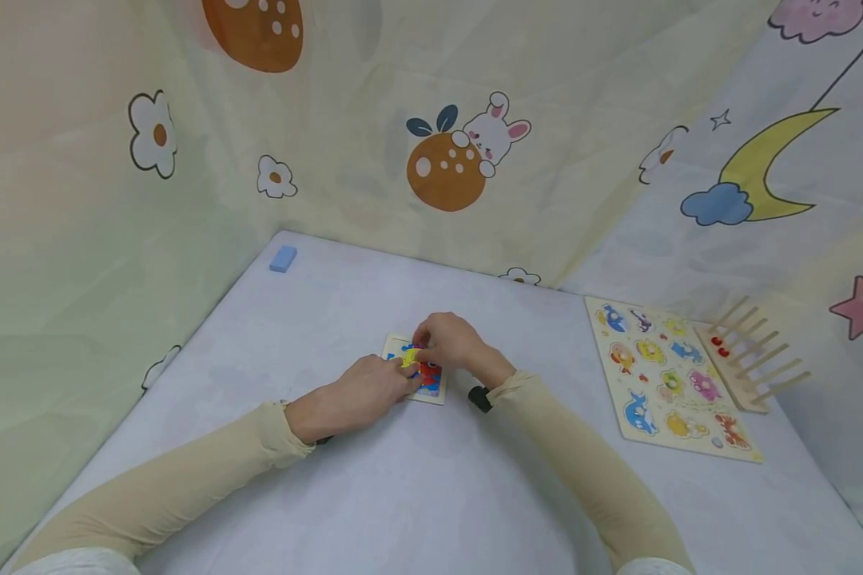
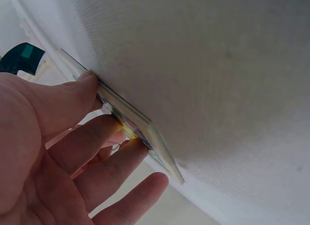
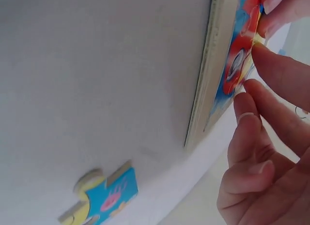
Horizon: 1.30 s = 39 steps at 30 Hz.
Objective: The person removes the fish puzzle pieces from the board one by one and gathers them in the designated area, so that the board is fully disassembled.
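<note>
A small jigsaw puzzle board (image 1: 439, 398) with a pale rim lies on the white table in the head view. Its picture is red, blue and yellow. My left hand (image 1: 367, 391) holds it from the left; in the left wrist view the thumb (image 2: 72, 96) is against its edge while the fingers bend over the face. From the far right, my right hand (image 1: 451, 341) has its fingertips at a yellow puzzle piece (image 1: 408, 356), which they partly cover. A loose blue jigsaw piece (image 3: 116, 193) with a pink mark lies on the table in the right wrist view.
At right lies a large animal puzzle board (image 1: 679, 443). Beside it stands a wooden base (image 1: 733, 375) with several slanted pegs and red beads. A blue block (image 1: 284, 259) is near the far left corner. Patterned cloth walls (image 1: 345, 200) rise behind the table.
</note>
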Available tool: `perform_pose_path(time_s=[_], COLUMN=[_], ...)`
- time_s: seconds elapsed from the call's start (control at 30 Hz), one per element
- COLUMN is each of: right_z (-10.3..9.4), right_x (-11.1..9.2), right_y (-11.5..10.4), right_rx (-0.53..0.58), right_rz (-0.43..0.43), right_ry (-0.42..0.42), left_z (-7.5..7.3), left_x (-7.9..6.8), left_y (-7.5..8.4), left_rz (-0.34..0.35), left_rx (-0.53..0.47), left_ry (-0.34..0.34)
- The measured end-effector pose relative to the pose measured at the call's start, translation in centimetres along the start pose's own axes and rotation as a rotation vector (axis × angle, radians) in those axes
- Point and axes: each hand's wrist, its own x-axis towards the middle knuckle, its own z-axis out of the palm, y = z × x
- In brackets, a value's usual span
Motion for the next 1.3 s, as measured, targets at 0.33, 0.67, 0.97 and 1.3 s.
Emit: perform_pose_path(time_s=[0.33,0.67,0.97,1.3], right_z=[0.4,0.01,0.12,0.33], right_x=[0.57,0.44,0.62,0.69], right_y=[0.13,-0.13,0.04,0.25], right_rx=[0.08,0.121,0.133,0.181], right_rz=[0.074,0.112,0.089,0.081], right_ry=[-0.029,-0.04,-0.022,-0.006], left_z=[-0.19,-0.27,-0.34,-0.37], left_x=[0.16,0.27,0.28,0.18], left_y=[0.17,-0.01,0.08,0.09], left_rz=[0.001,-0.001,-0.006,-0.003], left_rx=[-0.025,0.001,0.016,0.046], left_ry=[-0.027,-0.043,-0.044,-0.049])
